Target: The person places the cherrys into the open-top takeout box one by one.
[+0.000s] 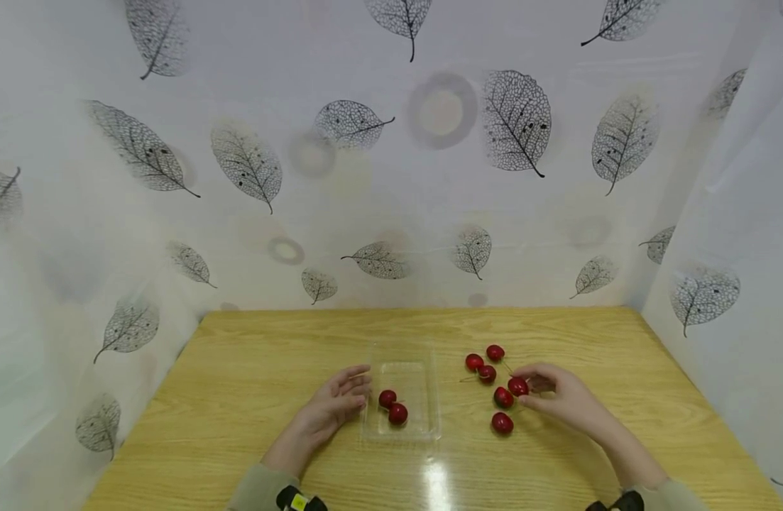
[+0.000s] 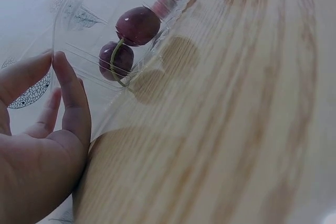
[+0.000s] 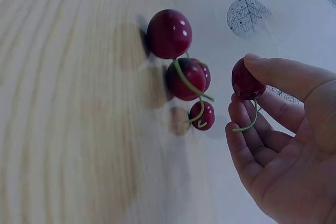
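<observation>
My right hand point(image 1: 560, 397) pinches a dark red cherry point(image 3: 247, 80) between thumb and fingers, and its green stem hangs down by the palm. The held cherry is above the table in the right wrist view. Close by on the table lie several more cherries point(image 1: 502, 424), some with stems. At the left side of a clear plastic box point(image 1: 434, 415), my left hand point(image 1: 333, 408) pinches the rim with thumb and fingertip. Two cherries point(image 2: 137, 25) lie together inside the box, one with a green stem crossing it.
The wooden table point(image 1: 270, 348) reaches back to a pale curtain point(image 1: 391, 177) printed with dark leaves. Curtain also hangs along both sides. Light glares off the table in front of the box.
</observation>
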The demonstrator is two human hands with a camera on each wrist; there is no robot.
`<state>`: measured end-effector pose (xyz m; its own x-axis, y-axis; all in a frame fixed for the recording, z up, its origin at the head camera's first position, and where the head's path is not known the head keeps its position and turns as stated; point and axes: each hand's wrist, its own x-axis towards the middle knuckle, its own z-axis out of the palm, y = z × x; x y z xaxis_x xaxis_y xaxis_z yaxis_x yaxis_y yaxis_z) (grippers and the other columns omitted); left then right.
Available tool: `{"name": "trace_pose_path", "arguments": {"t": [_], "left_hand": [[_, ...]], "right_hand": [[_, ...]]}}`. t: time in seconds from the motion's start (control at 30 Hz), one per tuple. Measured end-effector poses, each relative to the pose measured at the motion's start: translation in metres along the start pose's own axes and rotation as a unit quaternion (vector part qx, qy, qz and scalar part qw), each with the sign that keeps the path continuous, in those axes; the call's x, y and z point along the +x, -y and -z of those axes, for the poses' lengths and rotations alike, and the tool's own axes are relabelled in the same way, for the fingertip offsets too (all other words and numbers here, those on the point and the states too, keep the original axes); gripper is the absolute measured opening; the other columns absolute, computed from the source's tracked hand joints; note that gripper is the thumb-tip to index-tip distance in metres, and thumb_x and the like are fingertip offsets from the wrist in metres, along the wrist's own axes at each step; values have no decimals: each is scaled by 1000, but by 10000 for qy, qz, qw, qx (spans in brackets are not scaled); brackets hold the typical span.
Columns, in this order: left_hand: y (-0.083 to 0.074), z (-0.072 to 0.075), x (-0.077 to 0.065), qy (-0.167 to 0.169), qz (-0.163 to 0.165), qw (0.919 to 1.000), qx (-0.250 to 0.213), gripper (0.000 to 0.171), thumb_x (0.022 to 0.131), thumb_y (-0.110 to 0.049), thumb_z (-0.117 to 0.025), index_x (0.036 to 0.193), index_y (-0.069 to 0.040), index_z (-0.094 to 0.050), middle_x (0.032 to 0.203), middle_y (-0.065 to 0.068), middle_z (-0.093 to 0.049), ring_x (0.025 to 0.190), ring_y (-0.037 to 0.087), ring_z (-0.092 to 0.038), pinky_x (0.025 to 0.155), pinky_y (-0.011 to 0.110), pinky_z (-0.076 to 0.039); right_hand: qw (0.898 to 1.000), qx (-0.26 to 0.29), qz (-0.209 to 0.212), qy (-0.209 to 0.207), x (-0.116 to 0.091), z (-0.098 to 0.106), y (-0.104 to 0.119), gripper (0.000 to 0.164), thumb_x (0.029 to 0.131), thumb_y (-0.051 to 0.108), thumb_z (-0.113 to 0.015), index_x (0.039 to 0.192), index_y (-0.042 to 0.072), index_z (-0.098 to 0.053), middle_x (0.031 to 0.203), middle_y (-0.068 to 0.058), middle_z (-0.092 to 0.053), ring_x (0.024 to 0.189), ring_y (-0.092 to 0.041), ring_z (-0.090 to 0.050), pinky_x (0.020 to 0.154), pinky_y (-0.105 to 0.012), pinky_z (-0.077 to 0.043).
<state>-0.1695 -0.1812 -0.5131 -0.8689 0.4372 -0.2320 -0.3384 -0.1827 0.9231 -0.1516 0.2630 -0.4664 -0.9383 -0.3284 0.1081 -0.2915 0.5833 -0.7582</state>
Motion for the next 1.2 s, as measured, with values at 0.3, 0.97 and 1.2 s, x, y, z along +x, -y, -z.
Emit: {"name": "trace_pose_path", "arguments": {"t": [0.3, 0.97, 1.2], "left_hand": [[1, 1, 0, 20, -15, 10000, 44, 75, 101, 0, -65, 163, 7, -24, 161, 25, -37, 127, 12, -56, 101, 22, -54], [1, 0, 1, 0, -36, 10000, 32, 74, 101, 3, -63, 163, 8, -23, 157, 20, -43, 125, 11, -57, 99, 21, -54], [2, 1, 2, 59, -75, 9999, 97, 75, 101, 1, -64, 163, 8, -22, 161, 25, -38, 126, 11, -57, 100, 21, -54]], "right_hand": [[9999, 147, -1, 82, 16, -8, 16, 40, 93, 15, -82, 129, 2, -71, 124, -14, -74, 104, -11, -70, 91, -28, -60], [9968, 746, 193, 192, 53, -37, 40, 39, 95, 11, -78, 132, 0, -70, 121, -15, -75, 102, -8, -70, 91, -28, -59], [9946, 975, 300, 206, 61, -48, 49, 38, 95, 10, -79, 131, -1, -70, 120, -18, -74, 101, -7, -68, 93, -28, -60]]}}
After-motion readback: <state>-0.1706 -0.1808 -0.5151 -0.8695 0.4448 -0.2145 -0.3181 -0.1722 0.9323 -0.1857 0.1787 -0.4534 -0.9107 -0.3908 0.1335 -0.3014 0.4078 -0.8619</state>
